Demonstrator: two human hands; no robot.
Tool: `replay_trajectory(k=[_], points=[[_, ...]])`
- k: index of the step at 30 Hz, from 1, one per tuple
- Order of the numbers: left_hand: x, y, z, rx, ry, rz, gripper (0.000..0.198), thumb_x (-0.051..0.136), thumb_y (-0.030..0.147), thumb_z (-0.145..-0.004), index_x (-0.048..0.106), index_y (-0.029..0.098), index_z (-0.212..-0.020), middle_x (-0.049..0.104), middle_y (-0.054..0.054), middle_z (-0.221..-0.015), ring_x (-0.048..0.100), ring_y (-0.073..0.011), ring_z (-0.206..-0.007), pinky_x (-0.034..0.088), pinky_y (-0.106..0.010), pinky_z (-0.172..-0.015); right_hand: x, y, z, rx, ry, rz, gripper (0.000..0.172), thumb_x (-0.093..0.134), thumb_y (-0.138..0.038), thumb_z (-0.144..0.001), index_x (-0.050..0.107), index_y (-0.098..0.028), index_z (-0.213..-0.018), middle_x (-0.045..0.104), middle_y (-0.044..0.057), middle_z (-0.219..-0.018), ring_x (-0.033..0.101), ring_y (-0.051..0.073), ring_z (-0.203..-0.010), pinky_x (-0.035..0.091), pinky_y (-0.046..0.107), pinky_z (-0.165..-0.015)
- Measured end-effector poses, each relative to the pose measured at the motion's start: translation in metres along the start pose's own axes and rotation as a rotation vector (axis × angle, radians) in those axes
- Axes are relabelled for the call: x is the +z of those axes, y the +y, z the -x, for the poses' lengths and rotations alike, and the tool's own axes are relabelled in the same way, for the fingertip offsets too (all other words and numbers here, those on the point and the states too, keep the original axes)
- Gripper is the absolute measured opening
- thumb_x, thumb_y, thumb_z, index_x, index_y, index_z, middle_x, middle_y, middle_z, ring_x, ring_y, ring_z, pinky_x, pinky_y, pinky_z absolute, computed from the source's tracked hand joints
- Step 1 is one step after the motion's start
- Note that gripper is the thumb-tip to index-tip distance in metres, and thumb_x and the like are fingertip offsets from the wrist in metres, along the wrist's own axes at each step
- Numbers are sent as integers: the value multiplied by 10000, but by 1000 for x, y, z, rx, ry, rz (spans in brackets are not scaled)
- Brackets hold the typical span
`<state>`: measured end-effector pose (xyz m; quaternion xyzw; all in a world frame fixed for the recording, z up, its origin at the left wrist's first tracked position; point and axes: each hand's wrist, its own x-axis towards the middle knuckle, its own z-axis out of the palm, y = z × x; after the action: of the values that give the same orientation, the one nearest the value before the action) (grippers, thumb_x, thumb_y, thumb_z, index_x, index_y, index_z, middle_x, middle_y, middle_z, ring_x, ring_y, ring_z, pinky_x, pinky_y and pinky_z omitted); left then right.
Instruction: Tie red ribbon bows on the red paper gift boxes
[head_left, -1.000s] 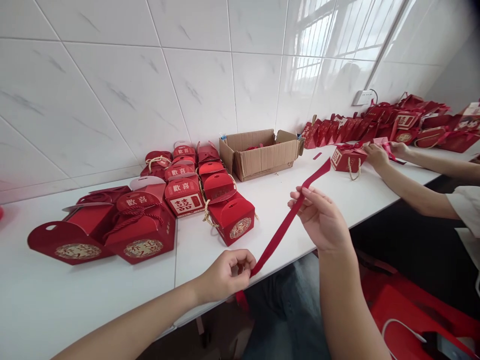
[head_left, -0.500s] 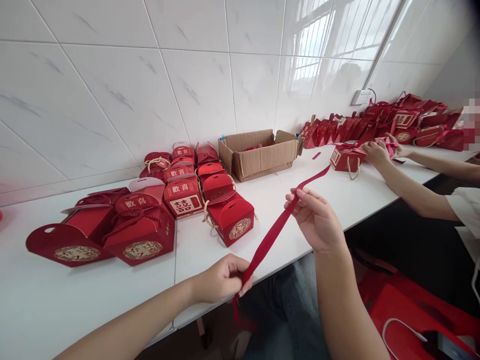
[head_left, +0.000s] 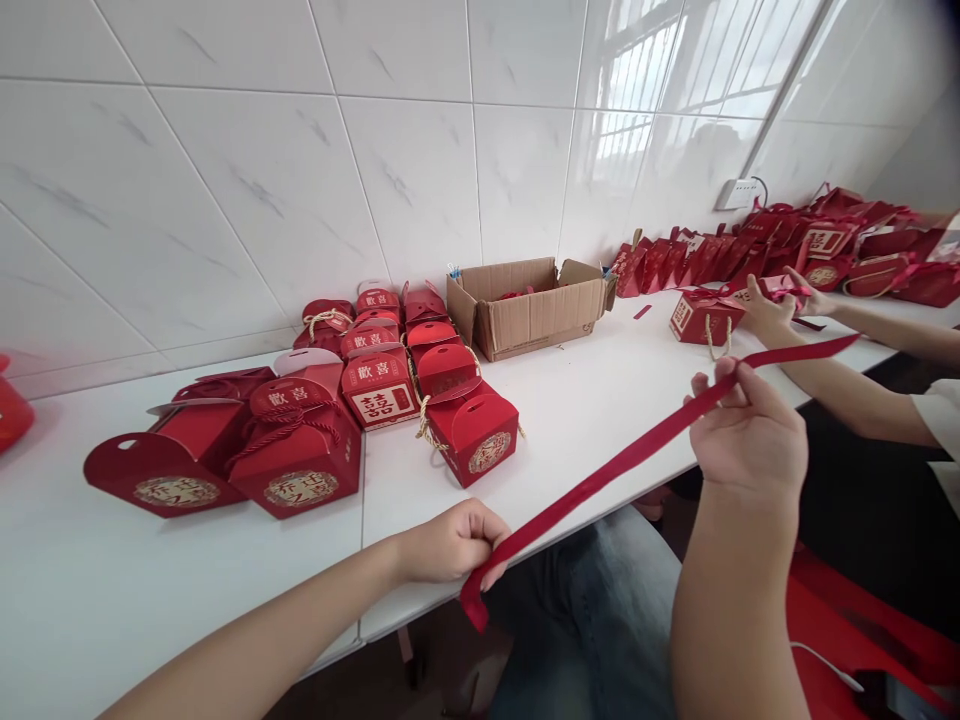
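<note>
A long red ribbon [head_left: 600, 482] is stretched diagonally between my two hands over the table's front edge. My left hand [head_left: 459, 540] is closed on it near its lower end, and a short tail hangs below the fingers. My right hand [head_left: 746, 425] pinches it further up, with the far end sticking out to the right. Nearest beyond my left hand stands a red gift box [head_left: 476, 430] with a gold round emblem and a twisted cord. Two larger red boxes, one with a cord bow [head_left: 296, 450], sit to the left.
Several smaller red boxes [head_left: 379, 385] stand in rows near the tiled wall. Behind them is an open cardboard box [head_left: 540, 320]. At right, a co-worker's hands [head_left: 772, 305] hold a box beside a red box with rope handles [head_left: 705, 318]. More boxes [head_left: 832, 245] are piled beyond on the white table [head_left: 600, 400].
My right hand has moved right, away from my left hand, and the ribbon between them is now longer and straighter. The left hand has stayed in nearly the same place.
</note>
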<state>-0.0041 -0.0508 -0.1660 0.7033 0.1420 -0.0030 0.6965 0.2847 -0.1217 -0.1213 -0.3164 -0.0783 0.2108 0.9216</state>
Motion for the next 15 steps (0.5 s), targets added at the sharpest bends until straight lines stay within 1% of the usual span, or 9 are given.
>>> replay_trajectory(k=[2, 3, 4, 5, 6, 9, 11, 13, 15], points=[[-2, -2, 0, 25, -98, -9, 200, 355, 32, -527, 453, 160, -408, 445, 12, -413, 456, -100, -459, 382, -234, -505, -4, -8, -4, -24, 75, -33, 113, 580, -134, -731, 632, -204, -659, 623, -38, -723, 597, 97, -635, 513, 250, -574], [-3, -4, 0, 47, -112, -26, 195, 350, 34, -525, 424, 165, -401, 432, 11, -405, 458, -105, -450, 389, -240, -502, -7, -13, -5, -24, 96, -59, 121, 568, -142, -732, 625, -210, -651, 615, -46, -702, 582, 96, -592, 492, 257, -521], [-4, -5, 0, 77, -83, -78, 193, 347, 32, -533, 417, 168, -415, 437, 8, -416, 467, -110, -456, 399, -245, -505, -9, -18, -6, -9, 97, -89, 124, 559, -145, -733, 621, -211, -647, 605, -53, -675, 566, 91, -554, 475, 263, -495], [-4, -6, 0, 130, 0, -177, 196, 347, 29, -552, 427, 170, -441, 460, 1, -448, 479, -117, -477, 409, -251, -515, -12, -24, -6, 27, 76, -121, 135, 548, -141, -739, 621, -211, -650, 597, -56, -642, 553, 82, -527, 467, 268, -496], [-4, -6, 0, 214, 127, -324, 203, 353, 27, -580, 457, 170, -480, 496, -12, -502, 493, -126, -519, 421, -259, -536, -13, -29, -6, 52, 48, -155, 153, 532, -133, -751, 629, -214, -663, 589, -57, -607, 542, 70, -508, 463, 271, -511], [-2, 0, 3, 597, 560, -886, 230, 417, 23, -661, 580, 180, -703, 588, -55, -750, 519, -170, -725, 456, -304, -667, -14, -41, 0, 69, -22, -168, 234, 486, -102, -800, 669, -232, -734, 603, -44, -565, 530, 43, -494, 453, 276, -567], [-3, 9, 6, 818, 787, -1163, 286, 485, 35, -689, 588, 208, -891, 588, -63, -884, 519, -193, -842, 453, -349, -779, -9, -44, 8, 29, -48, -113, 209, 506, -122, -817, 686, -222, -784, 623, -35, -590, 547, 52, -515, 461, 279, -591], [-9, 18, 8, 866, 1015, -1285, 350, 565, 97, -704, 542, 217, -1033, 560, -73, -973, 517, -219, -937, 425, -397, -868, -3, -41, 18, 9, -104, -56, 127, 562, -175, -806, 684, -203, -782, 607, -41, -575, 550, 71, -518, 475, 288, -608], [-20, 22, 8, 754, 1229, -1275, 450, 635, 240, -716, 486, 196, -1138, 513, -111, -1087, 485, -270, -1054, 375, -460, -945, 4, -34, 30, 17, -217, -2, 100, 619, -264, -776, 668, -197, -721, 559, -49, -511, 526, 86, -493, 473, 293, -589]])
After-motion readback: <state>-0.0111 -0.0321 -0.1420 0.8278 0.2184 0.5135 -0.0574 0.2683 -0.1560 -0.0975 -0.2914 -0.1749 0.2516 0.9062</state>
